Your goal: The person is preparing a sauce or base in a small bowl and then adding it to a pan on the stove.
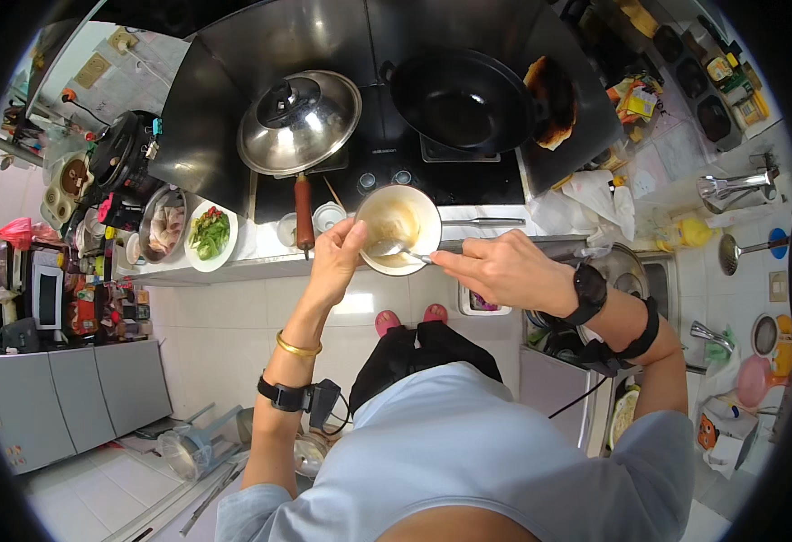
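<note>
My left hand (336,256) grips the rim of a white bowl (429,210) on its left side, with the thumb over the edge. The bowl is tipped so that its inside shows, with a thin yellowish-brown residue on the wall and bottom. In my right hand (504,267) is a metal spoon (389,248), its head inside the bowl near the lower wall. Both hands are in front of the counter edge, just before the black cooktop (396,162).
A lidded pan (301,129) with a wooden handle stands on the left burner, a black wok (463,101) on the right. Left on the counter are a white plate (230,251) of chopped greens and chillies and a metal bowl (155,251) of raw meat. A sink (660,278) is at right.
</note>
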Demonstrator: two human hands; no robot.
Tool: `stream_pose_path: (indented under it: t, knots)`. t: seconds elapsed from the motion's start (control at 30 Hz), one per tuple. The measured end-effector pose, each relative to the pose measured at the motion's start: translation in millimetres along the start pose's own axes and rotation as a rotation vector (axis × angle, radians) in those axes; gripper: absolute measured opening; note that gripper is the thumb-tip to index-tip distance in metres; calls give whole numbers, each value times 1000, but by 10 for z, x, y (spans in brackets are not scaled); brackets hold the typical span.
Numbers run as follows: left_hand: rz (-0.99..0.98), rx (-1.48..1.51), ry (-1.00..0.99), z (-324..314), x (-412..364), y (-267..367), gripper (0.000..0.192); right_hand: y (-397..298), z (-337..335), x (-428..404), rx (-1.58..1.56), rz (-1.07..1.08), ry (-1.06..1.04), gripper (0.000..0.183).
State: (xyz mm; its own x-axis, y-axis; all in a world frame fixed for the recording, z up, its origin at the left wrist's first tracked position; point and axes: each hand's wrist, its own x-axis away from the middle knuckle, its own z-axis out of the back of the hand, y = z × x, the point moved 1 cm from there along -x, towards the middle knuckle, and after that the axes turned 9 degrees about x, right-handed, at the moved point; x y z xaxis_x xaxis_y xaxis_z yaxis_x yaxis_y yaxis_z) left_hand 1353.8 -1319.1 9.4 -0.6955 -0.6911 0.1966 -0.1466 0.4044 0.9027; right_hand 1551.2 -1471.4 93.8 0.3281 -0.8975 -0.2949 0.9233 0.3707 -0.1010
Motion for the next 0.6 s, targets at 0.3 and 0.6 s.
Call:
stream_pose_path:
  t: [0.3,0.6]
  knots:
    - [-17,-153,-38,2,-151,288,36,97,153,-105,18,-41,110,32]
    - [-14,-128,-40,49,-114,346,37,161,232,-202,-1,-178,150,25]
